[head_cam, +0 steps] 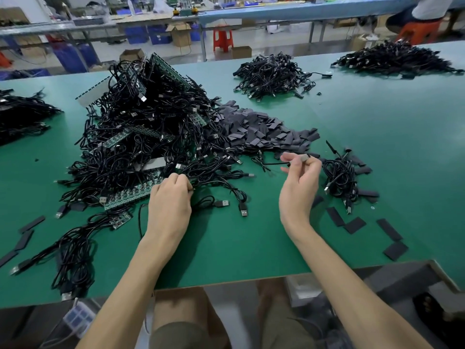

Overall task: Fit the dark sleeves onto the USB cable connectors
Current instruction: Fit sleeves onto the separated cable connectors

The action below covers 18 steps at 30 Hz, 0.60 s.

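Black USB cables [141, 147] heap on the green table [377, 122] at your left. Your left hand [171, 200] curls its fingers round strands at the heap's near edge, fingertips hidden. Behind lie the dark sleeves [264, 132], piled. Your right hand [299, 187] pinches a connector [303, 157] between thumb and forefinger. It lies level, tip pointing right, cable trailing left. Whether a sleeve covers it is unclear.

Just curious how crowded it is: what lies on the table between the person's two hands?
In the head view, loose USB cables with bare plugs lie beside the left hand; toward the right hand the green table is bare.
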Each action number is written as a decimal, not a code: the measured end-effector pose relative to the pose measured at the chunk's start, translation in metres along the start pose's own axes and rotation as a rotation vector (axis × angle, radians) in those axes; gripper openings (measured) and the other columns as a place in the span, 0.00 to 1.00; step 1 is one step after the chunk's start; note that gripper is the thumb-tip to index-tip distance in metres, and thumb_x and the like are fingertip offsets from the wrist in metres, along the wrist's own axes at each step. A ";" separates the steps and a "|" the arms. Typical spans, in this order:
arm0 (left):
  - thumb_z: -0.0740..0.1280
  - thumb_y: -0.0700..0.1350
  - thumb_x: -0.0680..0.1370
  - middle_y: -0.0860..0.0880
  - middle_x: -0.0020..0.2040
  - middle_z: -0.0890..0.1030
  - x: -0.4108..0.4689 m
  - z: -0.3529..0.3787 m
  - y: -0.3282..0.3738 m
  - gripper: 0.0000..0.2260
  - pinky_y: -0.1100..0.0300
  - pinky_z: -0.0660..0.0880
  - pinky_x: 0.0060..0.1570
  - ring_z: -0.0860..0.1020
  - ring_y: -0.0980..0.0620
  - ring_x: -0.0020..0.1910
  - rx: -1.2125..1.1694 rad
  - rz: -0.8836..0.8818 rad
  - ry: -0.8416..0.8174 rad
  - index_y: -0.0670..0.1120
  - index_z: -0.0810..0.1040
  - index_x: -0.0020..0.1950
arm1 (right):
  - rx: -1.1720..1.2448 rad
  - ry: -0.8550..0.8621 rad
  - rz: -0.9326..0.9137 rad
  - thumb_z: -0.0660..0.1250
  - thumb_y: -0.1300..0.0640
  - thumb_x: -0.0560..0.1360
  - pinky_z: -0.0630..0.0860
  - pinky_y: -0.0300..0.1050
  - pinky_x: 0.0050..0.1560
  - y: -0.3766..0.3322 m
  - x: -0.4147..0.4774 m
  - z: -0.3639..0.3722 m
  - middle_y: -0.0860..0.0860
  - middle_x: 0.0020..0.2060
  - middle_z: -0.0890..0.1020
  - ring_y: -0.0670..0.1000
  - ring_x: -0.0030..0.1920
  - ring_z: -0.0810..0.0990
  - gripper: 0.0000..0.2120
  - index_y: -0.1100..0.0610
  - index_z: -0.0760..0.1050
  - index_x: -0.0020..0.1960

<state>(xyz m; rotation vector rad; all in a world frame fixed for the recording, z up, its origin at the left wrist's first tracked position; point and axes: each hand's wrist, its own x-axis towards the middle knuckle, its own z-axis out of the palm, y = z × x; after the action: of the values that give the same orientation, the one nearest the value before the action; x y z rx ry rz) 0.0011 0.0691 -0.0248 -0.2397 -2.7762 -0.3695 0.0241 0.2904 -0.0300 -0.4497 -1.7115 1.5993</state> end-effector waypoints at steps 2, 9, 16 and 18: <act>0.68 0.32 0.78 0.46 0.49 0.78 0.000 -0.001 -0.002 0.07 0.51 0.65 0.57 0.76 0.43 0.51 0.058 -0.033 -0.032 0.43 0.76 0.51 | 0.034 -0.014 -0.021 0.54 0.57 0.87 0.79 0.53 0.55 -0.001 0.000 0.000 0.48 0.48 0.85 0.50 0.48 0.84 0.07 0.49 0.65 0.51; 0.67 0.53 0.82 0.50 0.57 0.77 0.011 -0.018 0.012 0.11 0.48 0.61 0.69 0.76 0.46 0.59 -0.064 -0.066 -0.211 0.47 0.80 0.57 | 0.120 -0.231 -0.011 0.59 0.56 0.86 0.82 0.49 0.45 0.001 -0.002 0.001 0.54 0.36 0.84 0.53 0.39 0.85 0.07 0.58 0.74 0.56; 0.65 0.48 0.84 0.54 0.63 0.80 0.007 -0.005 0.062 0.15 0.75 0.68 0.61 0.76 0.61 0.61 -0.643 0.268 -0.171 0.46 0.78 0.69 | 0.065 -0.484 0.006 0.68 0.56 0.82 0.81 0.52 0.49 0.009 0.001 0.006 0.54 0.43 0.85 0.50 0.45 0.83 0.08 0.61 0.80 0.49; 0.64 0.45 0.85 0.53 0.62 0.81 0.007 0.008 0.071 0.13 0.73 0.69 0.61 0.77 0.61 0.60 -0.694 0.286 -0.175 0.45 0.79 0.69 | 0.011 -0.440 0.002 0.70 0.52 0.81 0.78 0.48 0.52 0.013 0.004 0.004 0.52 0.46 0.84 0.47 0.47 0.80 0.08 0.56 0.82 0.48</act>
<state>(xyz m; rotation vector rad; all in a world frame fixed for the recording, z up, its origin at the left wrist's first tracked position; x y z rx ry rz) 0.0064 0.1404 -0.0139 -0.8503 -2.6080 -1.2707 0.0157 0.2922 -0.0409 -0.0933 -2.0182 1.8039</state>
